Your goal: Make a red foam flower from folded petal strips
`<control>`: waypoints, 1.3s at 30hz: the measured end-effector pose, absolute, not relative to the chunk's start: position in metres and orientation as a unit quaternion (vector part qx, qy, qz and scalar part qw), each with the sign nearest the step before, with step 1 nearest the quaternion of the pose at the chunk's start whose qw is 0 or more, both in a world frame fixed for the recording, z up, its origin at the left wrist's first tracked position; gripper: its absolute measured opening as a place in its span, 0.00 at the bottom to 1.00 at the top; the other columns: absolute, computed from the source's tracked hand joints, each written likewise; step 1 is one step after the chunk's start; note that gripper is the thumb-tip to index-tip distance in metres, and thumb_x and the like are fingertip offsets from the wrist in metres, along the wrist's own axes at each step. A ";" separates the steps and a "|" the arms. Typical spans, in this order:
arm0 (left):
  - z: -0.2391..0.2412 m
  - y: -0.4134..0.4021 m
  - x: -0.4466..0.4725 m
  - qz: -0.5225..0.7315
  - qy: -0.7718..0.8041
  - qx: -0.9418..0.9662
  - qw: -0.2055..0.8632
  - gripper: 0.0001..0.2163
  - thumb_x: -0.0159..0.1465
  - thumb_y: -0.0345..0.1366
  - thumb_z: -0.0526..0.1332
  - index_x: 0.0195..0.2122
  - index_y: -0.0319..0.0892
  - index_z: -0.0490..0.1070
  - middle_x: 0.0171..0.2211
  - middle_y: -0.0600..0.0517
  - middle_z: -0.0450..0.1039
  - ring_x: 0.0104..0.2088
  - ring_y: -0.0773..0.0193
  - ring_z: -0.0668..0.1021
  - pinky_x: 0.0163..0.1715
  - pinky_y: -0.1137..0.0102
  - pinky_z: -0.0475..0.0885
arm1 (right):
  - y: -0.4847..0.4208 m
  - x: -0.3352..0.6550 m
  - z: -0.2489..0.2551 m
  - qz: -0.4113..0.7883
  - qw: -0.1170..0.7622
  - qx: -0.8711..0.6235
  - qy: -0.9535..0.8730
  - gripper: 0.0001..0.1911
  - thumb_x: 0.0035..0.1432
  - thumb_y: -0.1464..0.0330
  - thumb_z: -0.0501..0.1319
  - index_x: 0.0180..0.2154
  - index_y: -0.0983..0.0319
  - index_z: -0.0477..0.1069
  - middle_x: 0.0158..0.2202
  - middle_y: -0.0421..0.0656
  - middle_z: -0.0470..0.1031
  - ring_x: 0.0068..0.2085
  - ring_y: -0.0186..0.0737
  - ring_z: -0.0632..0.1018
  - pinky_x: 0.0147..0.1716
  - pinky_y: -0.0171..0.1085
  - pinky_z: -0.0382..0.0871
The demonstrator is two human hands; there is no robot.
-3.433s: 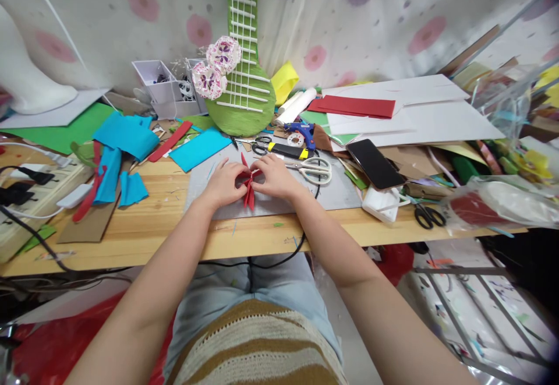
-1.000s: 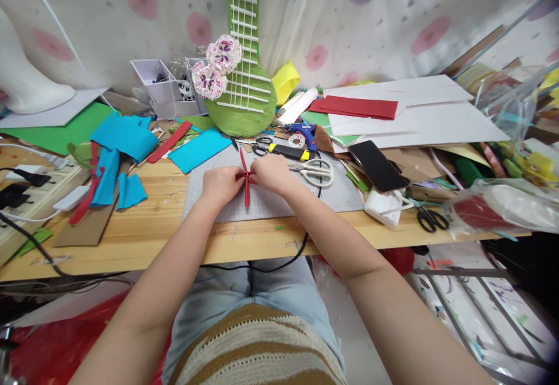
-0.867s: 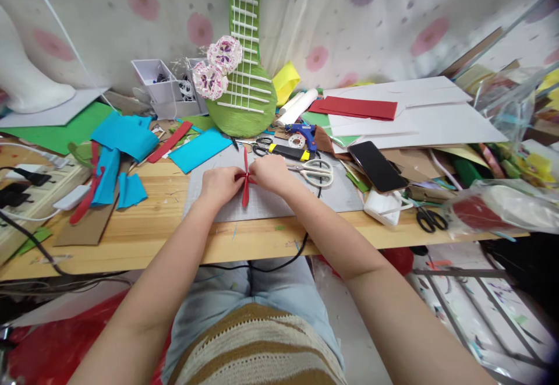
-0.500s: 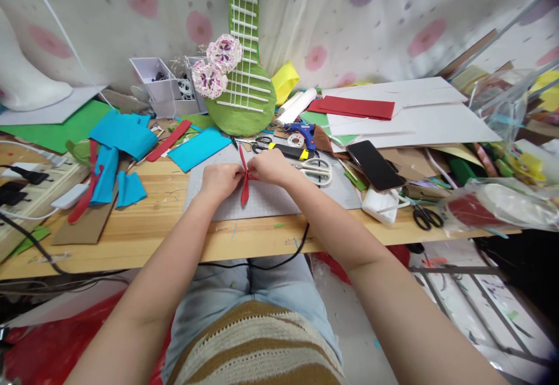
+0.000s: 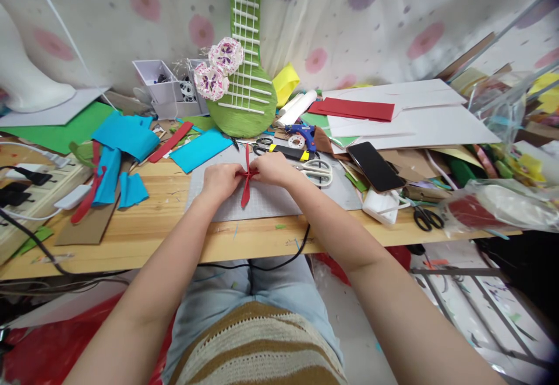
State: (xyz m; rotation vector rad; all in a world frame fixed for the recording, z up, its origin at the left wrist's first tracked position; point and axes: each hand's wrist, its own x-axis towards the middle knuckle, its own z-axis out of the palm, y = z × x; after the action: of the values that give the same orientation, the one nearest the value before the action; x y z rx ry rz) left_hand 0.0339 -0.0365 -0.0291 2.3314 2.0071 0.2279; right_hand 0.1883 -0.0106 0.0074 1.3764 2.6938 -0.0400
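Both hands meet over a grey cutting mat (image 5: 279,205) at the table's front. Between them is a red paper piece (image 5: 246,193) with narrow pointed strips, one toward me and one away, crossing at a pinched middle. My left hand (image 5: 222,180) is closed on its left side, and my right hand (image 5: 271,168) pinches it from the right; the fingertips are partly hidden. White-handled scissors (image 5: 318,172) lie just right of my right hand. A yellow and black utility knife (image 5: 292,152) and a blue glue gun (image 5: 302,134) lie behind it.
A green guitar-shaped craft piece (image 5: 244,105) with paper flowers stands behind the mat. Blue crepe paper (image 5: 124,134) and a power strip (image 5: 48,190) are at left. A phone (image 5: 375,166), black scissors (image 5: 428,218) and white boards (image 5: 419,120) are at right. A black cable (image 5: 301,245) hangs over the front edge.
The far strip of the red paper piece has tilted slightly rightward, and red side parts show more between the fingers. Both hands keep their hold; the view has shifted slightly.
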 end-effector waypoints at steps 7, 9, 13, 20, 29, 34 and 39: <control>-0.027 -0.038 0.030 0.081 0.644 0.759 0.047 0.12 0.60 0.42 0.56 0.42 0.52 0.75 0.38 0.53 0.79 0.41 0.58 0.78 0.34 0.68 0.66 | -0.009 0.189 0.006 0.002 0.055 0.453 0.890 0.15 0.59 0.61 0.54 0.40 0.60 0.77 0.39 0.49 0.78 0.42 0.44 0.76 0.35 0.35 0.62; -0.028 -0.038 0.028 0.069 0.649 0.756 0.047 0.13 0.60 0.44 0.56 0.42 0.53 0.76 0.38 0.53 0.79 0.40 0.58 0.78 0.34 0.68 0.66 | -0.007 0.191 0.006 -0.001 0.056 0.450 0.892 0.15 0.59 0.61 0.54 0.39 0.59 0.77 0.38 0.48 0.78 0.41 0.43 0.76 0.35 0.34 0.62; -0.028 -0.037 0.028 0.057 0.660 0.749 0.030 0.13 0.61 0.46 0.55 0.41 0.53 0.77 0.37 0.52 0.79 0.40 0.57 0.78 0.33 0.68 0.65 | -0.006 0.193 0.006 0.004 0.062 0.450 0.891 0.14 0.58 0.62 0.55 0.39 0.60 0.76 0.39 0.48 0.78 0.41 0.43 0.76 0.34 0.34 0.62; -0.027 -0.040 0.018 0.066 0.645 0.759 0.067 0.13 0.60 0.47 0.56 0.43 0.57 0.75 0.38 0.55 0.79 0.39 0.60 0.77 0.32 0.70 0.65 | -0.001 0.199 0.000 0.009 0.050 0.439 0.897 0.12 0.57 0.65 0.56 0.39 0.60 0.76 0.39 0.48 0.77 0.42 0.43 0.76 0.32 0.34 0.61; -0.025 -0.041 0.005 0.088 0.656 0.743 0.095 0.12 0.59 0.47 0.57 0.41 0.57 0.76 0.38 0.57 0.79 0.39 0.61 0.77 0.33 0.70 0.66 | 0.006 0.209 -0.001 -0.007 0.042 0.446 0.894 0.11 0.56 0.64 0.58 0.38 0.58 0.78 0.35 0.45 0.79 0.39 0.41 0.76 0.31 0.33 0.57; -0.021 -0.043 0.001 0.083 0.680 0.725 0.069 0.11 0.60 0.44 0.56 0.38 0.52 0.77 0.36 0.53 0.79 0.39 0.58 0.77 0.32 0.69 0.65 | 0.006 0.215 -0.003 -0.016 0.030 0.454 0.890 0.12 0.56 0.63 0.58 0.40 0.58 0.77 0.37 0.44 0.79 0.39 0.39 0.76 0.30 0.32 0.56; -0.021 -0.044 -0.006 0.102 0.656 0.735 0.134 0.10 0.58 0.43 0.59 0.38 0.52 0.77 0.36 0.55 0.79 0.38 0.60 0.77 0.31 0.71 0.65 | 0.008 0.220 -0.006 -0.029 0.021 0.454 0.890 0.12 0.57 0.63 0.57 0.38 0.57 0.78 0.36 0.43 0.79 0.38 0.38 0.76 0.30 0.33 0.55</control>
State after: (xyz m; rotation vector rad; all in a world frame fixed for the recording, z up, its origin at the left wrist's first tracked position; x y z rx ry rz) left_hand -0.0061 -0.0436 -0.0210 2.1319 1.9025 0.2952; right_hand 0.2201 0.0080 -0.0059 1.4063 2.7607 -0.0910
